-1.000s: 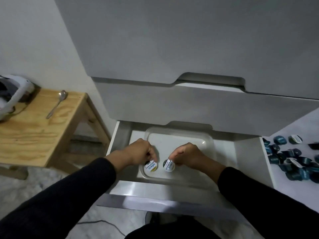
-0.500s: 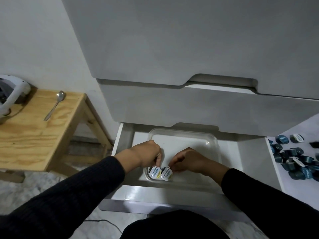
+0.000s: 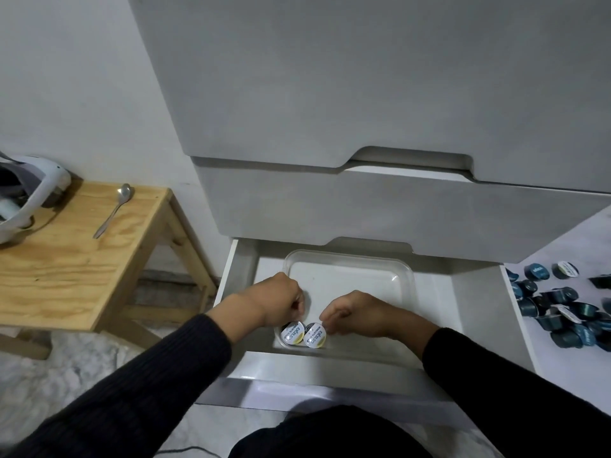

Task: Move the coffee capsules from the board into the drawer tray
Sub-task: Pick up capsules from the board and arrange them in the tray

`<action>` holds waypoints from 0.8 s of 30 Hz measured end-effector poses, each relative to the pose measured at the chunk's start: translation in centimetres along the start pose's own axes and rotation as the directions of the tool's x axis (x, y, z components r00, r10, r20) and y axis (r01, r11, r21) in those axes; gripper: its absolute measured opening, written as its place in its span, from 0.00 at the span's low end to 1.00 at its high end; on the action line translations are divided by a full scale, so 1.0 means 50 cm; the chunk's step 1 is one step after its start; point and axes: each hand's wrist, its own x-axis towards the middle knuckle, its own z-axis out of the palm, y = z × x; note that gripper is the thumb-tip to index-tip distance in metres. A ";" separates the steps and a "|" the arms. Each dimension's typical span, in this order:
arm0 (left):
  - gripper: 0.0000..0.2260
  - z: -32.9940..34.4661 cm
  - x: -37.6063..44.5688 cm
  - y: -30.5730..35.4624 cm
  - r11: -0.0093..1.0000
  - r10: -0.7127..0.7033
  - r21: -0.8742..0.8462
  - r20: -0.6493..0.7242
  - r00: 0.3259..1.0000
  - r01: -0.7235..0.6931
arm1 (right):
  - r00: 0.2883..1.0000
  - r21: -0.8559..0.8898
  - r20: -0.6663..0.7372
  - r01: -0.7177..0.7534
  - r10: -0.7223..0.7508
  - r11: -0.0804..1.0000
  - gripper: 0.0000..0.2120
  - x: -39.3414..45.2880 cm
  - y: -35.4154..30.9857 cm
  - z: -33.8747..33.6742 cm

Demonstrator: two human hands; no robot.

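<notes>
Two capsules set in the tray (image 3: 350, 259)

Just below the left hand (image 3: 277, 300) sits one white-lidded capsule (image 3: 292, 332); a second capsule (image 3: 314, 335) touches it beside the right hand (image 3: 357, 312). Dark capsules (image 3: 562, 312) lie well right of that hand.

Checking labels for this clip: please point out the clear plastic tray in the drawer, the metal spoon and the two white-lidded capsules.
Clear plastic tray (image 3: 401, 271): head view, far right rim.
Metal spoon (image 3: 125, 192): head view, bowl.
Two white-lidded capsules (image 3: 293, 332): head view, left capsule's lid.
</notes>
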 end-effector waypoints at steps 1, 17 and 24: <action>0.10 0.002 -0.004 0.001 1.000 -0.023 0.007 -0.019 1.000 0.023 | 1.000 -0.066 -0.017 -0.001 0.000 0.998 0.09 -0.004 -0.006 0.000; 0.13 0.068 -0.091 0.135 0.981 -0.164 -0.045 -0.713 0.682 0.189 | 0.633 -0.616 -0.638 -0.076 -0.439 0.784 0.20 -0.116 -0.033 0.063; 0.19 0.093 -0.090 0.249 0.978 -0.200 -0.194 -0.731 0.652 0.081 | 0.501 -0.585 -0.714 -0.043 -0.489 0.810 0.20 -0.192 0.028 0.020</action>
